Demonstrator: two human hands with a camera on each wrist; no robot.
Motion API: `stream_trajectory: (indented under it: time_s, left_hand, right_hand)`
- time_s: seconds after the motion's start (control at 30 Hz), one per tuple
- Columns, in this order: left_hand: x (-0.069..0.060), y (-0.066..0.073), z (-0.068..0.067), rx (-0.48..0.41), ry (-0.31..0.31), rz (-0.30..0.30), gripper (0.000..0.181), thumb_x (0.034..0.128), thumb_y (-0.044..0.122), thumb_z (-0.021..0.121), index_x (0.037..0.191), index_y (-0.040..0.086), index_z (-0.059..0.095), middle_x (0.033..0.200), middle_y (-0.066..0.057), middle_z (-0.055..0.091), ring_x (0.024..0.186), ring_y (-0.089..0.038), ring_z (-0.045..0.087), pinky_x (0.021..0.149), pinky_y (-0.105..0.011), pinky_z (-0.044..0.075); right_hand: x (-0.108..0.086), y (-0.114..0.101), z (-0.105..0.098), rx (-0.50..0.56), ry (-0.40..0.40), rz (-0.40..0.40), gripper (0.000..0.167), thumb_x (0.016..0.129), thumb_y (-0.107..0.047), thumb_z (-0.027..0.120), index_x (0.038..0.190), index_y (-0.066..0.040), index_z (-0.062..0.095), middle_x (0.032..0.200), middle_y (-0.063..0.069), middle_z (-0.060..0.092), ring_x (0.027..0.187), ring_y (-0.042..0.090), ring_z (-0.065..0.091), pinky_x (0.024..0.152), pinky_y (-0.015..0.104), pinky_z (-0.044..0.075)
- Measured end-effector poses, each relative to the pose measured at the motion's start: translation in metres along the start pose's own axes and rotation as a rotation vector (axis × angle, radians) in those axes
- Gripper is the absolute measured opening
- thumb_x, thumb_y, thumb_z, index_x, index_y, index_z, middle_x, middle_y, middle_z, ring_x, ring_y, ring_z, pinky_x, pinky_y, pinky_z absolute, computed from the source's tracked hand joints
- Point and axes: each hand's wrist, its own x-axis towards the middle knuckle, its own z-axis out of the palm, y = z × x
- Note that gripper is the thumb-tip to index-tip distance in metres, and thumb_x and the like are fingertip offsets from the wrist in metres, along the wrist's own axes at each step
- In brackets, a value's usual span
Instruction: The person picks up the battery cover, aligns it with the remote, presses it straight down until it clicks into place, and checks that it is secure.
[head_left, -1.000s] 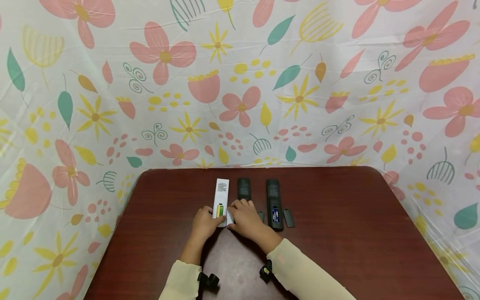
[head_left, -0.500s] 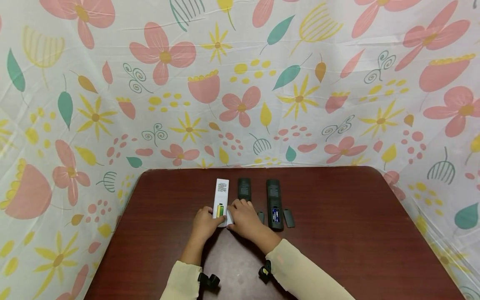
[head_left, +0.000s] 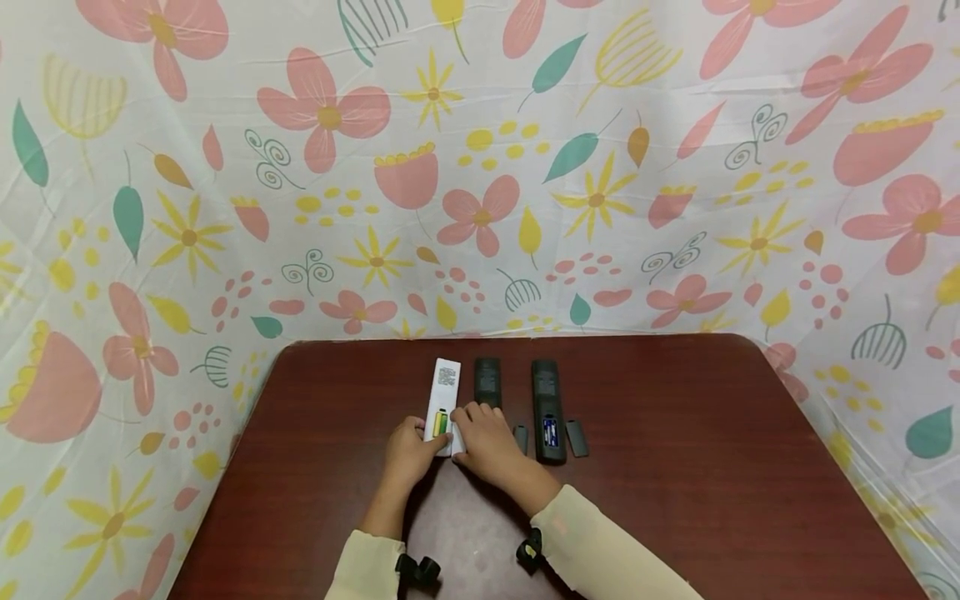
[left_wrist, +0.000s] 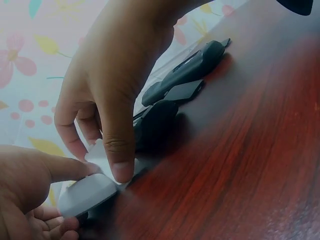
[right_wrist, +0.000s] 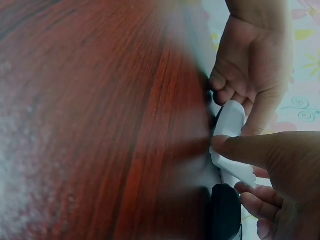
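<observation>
"What's on the counter, going by the head view?"

"A white remote, lying face down, with yellow and green batteries showing in its lower part. The left hand is clamped on that end, thumb reaching over the top."

"And the right hand?"

"It's gripping a white cover right beside the remote. A small black remote lies past that, its lower part hidden by the hand, with a dark cover near it. Then there's a long black remote with blue batteries, and a grey cover just beside it. Behind hangs a flowered cloth."

"From the left wrist?"

"The rounded end of the white remote sits in the left hand's grip. The right hand comes in from above, thumb against the white cover, which is tilted. Whether cover and remote touch, I can't tell. The black remotes lie in a row beyond."

"And the right wrist?"

"The right thumb lies on the white cover with fingers behind it, so it's pinched. The left hand is farther off, around the white remote's end. One black remote pokes its rounded end out near the right hand's fingers."
</observation>
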Motion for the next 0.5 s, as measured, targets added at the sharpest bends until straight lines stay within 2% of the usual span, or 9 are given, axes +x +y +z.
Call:
stream_trajectory:
  time_s: [0.2, 0.5]
  left_hand:
    - [-0.0032, -0.0008, 0.0017, -0.069, 0.010, -0.018, 0.047, 0.0837, 0.032, 0.081, 0.108, -0.002, 0.059, 0.095, -0.015, 0.073, 0.075, -0.019, 0.063, 0.062, -0.029, 0.048]
    - [-0.0033, -0.0010, -0.0006, -0.087, 0.030, -0.008, 0.037, 0.0881, 0.027, 0.075, 0.107, -0.002, 0.062, 0.091, -0.013, 0.074, 0.077, -0.018, 0.062, 0.068, -0.030, 0.049]
  right_hand:
    - [-0.0015, 0.0003, 0.0018, 0.029, 0.007, -0.007, 0.058, 0.081, -0.035, 0.085, 0.126, -0.015, 0.055, 0.114, 0.005, 0.060, 0.100, 0.023, 0.058, 0.081, 0.037, 0.045]
    - [-0.0014, -0.0016, 0.0016, 0.051, 0.017, 0.018, 0.046, 0.085, -0.030, 0.082, 0.123, -0.021, 0.056, 0.108, 0.003, 0.066, 0.097, 0.023, 0.062, 0.079, 0.036, 0.045]
